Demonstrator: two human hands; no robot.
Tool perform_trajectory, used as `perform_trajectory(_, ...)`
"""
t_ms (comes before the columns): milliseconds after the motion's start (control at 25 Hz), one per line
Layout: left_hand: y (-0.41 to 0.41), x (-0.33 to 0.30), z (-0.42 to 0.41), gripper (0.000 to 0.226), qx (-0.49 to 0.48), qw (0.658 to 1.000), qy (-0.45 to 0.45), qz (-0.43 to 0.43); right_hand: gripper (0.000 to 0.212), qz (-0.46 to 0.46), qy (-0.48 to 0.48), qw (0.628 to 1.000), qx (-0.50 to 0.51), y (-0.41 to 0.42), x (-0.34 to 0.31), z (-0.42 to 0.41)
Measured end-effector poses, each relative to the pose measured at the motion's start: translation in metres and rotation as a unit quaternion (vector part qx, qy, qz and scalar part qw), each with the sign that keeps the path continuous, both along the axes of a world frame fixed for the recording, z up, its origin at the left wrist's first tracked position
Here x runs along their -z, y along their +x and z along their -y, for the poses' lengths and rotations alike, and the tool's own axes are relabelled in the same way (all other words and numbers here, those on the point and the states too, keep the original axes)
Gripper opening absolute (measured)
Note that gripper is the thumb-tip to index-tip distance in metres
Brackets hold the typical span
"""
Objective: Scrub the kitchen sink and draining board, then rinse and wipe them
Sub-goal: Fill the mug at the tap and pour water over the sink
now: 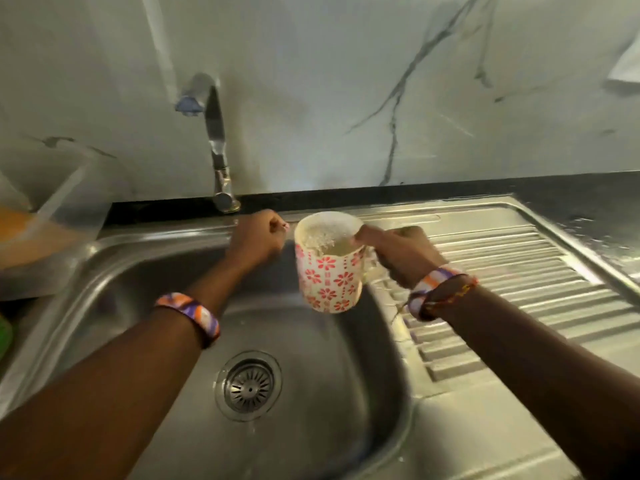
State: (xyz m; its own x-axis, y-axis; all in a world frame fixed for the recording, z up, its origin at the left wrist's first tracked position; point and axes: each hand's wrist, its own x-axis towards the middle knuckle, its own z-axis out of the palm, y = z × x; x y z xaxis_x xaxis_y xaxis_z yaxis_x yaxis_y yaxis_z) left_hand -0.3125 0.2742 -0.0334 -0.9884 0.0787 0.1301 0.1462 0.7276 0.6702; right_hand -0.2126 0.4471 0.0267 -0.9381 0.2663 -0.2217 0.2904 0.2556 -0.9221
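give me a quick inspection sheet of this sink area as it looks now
surface: stainless steel sink basin with round drain strainer; ridged steel draining board wet.
job's things: white mug with red flower pattern, liquid inside, held over the basin edge; chrome tap at the rear.
clutter: clear plastic container at left.
grippers: right hand grips the mug's handle; left hand, fingers curled, at the sink's back rim.
cables: nothing seen.
surroundings: grey-veined marble wall, black counter.

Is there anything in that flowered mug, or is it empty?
Not empty. The mug, gripped by the right hand, holds pale, bubbly water that reaches near its rim.
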Motion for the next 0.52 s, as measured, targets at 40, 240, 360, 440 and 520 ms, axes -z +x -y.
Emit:
perform_trajectory(40,0.009,-0.001,-0.026,0.016,0.051,0.999,-0.003,-0.018,0.036,-0.005,0.019,1.000,0.018,0.009,-0.010,-0.024)
perform_trajectory(240,0.046,0.002,-0.173,0.034,0.277,0.956,-0.066,-0.067,0.032,0.005,0.119,0.989,0.090,0.057,-0.051,-0.149)
perform_trajectory(360,0.078,0.012,-0.262,0.046,0.322,0.940,-0.084,-0.077,0.035,0.024,0.163,0.978,0.127,0.085,-0.063,-0.223)
perform_trajectory(440,0.102,0.015,-0.313,0.054,0.339,0.931,-0.112,-0.075,0.035,0.043,0.196,0.969,0.143,0.098,-0.066,-0.266)
perform_trajectory(520,0.126,0.018,-0.359,0.062,0.349,0.922,-0.153,-0.063,0.035,0.060,0.242,0.958,0.144,0.108,-0.068,-0.306)
